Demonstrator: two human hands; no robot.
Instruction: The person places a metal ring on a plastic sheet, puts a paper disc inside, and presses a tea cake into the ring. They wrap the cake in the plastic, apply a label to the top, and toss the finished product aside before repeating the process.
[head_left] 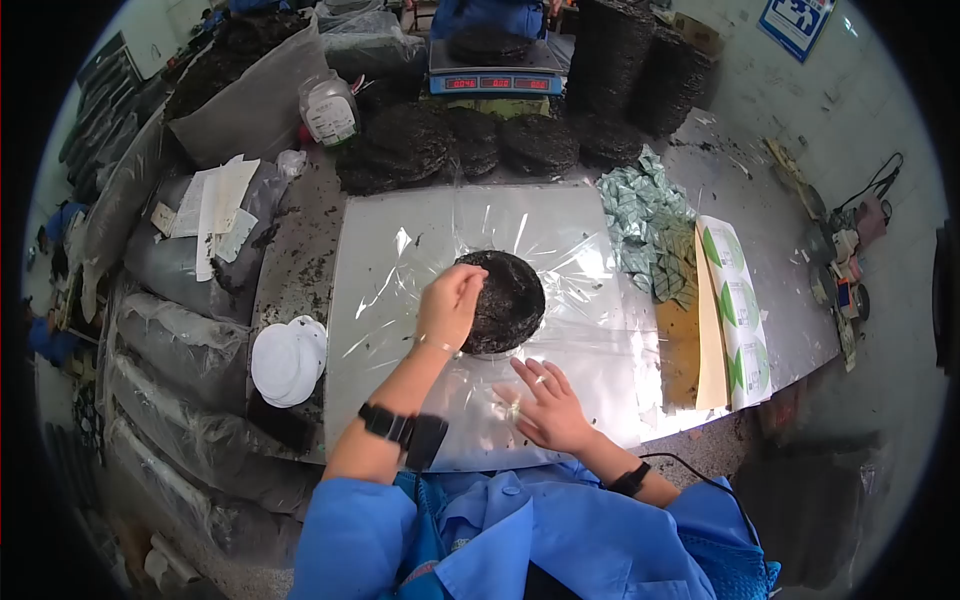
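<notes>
A round dark tea cake (510, 300) lies on a clear plastic sheet (400, 260) spread over the metal table (740, 190). My left hand (450, 305) rests at the cake's left edge, fingers pinched together on the film or the rim; which one I cannot tell. My right hand (545, 405) lies flat and spread on the plastic sheet in front of the cake, touching a small pale piece under its fingers.
Several more dark cakes (470, 145) are stacked at the back, near a digital scale (495, 75). White round papers (285, 360) sit at the left edge. Green-patterned wrappers (645, 215) and label sheets (735, 310) lie on the right. Bags (190, 340) line the left side.
</notes>
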